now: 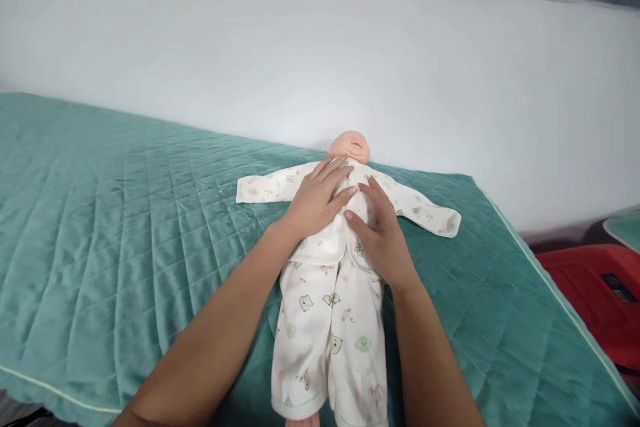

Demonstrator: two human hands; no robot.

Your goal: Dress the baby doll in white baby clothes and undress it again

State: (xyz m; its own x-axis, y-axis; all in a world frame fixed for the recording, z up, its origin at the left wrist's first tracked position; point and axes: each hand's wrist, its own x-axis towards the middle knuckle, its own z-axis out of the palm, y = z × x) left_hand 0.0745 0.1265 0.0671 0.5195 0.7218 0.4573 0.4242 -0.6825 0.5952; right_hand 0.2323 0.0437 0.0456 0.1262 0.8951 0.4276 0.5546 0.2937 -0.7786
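A baby doll (350, 145) lies on its back, head toward the wall, dressed in a white top (320, 247) and white trousers (305, 340) printed with small green animals. Its sleeves spread out to both sides, and one foot shows at the bottom edge. My left hand (320, 197) rests flat on the chest of the top, fingers stretched toward the doll's neck. On the other side of the chest, my right hand (383, 230) touches the top with thumb and fingers apart. Part of the top's front is hidden beneath both hands.
A green quilted cover (150, 227) spreads under the doll, its piped edge running down the right. Behind it rises a white wall (300, 47) with a dark band above. A red plastic object (590, 287) stands beyond the right edge.
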